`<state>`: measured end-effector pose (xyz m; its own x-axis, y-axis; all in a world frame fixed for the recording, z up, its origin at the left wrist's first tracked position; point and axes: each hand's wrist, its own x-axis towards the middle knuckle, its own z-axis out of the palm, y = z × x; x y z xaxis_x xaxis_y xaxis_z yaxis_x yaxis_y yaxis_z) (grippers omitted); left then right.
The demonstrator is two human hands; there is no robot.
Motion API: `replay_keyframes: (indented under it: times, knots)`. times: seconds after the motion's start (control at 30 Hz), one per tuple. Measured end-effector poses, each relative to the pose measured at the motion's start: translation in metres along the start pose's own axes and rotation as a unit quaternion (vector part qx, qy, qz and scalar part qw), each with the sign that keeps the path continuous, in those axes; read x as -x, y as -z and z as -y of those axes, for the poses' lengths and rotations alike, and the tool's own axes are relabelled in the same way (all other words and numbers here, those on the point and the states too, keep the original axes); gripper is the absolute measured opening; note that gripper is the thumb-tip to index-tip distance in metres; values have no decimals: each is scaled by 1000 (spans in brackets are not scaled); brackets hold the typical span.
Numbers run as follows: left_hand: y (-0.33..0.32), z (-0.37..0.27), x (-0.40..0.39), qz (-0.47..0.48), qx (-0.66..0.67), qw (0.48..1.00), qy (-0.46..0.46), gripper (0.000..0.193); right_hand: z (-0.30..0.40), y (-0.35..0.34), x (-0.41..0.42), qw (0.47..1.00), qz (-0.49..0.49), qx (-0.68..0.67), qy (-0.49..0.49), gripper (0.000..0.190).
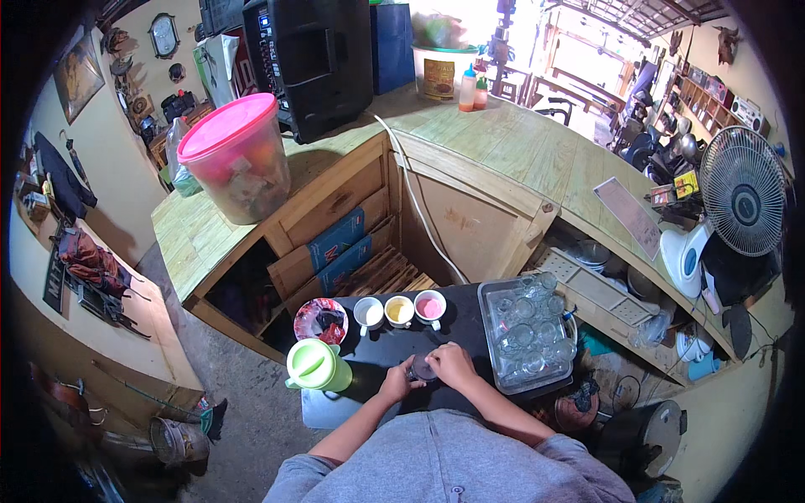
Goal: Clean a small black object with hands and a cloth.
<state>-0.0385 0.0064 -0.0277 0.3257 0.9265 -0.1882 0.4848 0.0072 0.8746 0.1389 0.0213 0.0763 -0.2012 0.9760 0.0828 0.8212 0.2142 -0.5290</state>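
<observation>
My left hand (396, 383) is wrapped around the side of a small round container (422, 367) with a dark top; whether that top is a lid or its contents is unclear. Over the container's right rim, my right hand (453, 366) has its fingers curled, and anything pinched in them is hidden. Beyond my hands, white cups hold white (369, 312), yellowish (399, 310) and pink (430, 307) contents. A light green lidded pitcher (319, 366) stands to the left. Behind it is a red-and-white bowl (321, 319) with dark and red packets.
Right of my hands, a clear plastic tray (525, 385) holds several glasses. A wooden counter (503, 141) wraps around the dark work table (453, 333). It carries a pink-lidded bucket (236, 160), a black speaker (314, 63), squeeze bottles (467, 91) and a fan (745, 195). A white cable (418, 188) hangs down.
</observation>
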Motion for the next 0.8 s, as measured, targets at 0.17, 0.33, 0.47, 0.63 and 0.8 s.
replay_keyframes:
  times: [0.17,0.33,0.47,0.63,0.8]
  knots:
    - [0,7,-2,6,4,1000,2,85,3,0,0,998,-39,50,6,17]
    - [-3,11,-1,-16,-13,999,-28,86,4,0,2,999,-42,33,-9,17]
    - [1,4,-2,-3,-25,1000,-17,85,1,0,3,999,26,41,-15,17]
    - [2,0,0,-14,-37,999,-26,86,2,-1,1,997,16,68,-41,19]
    - [3,-3,0,-7,-28,1000,-5,86,1,1,1,1000,-14,0,-27,20]
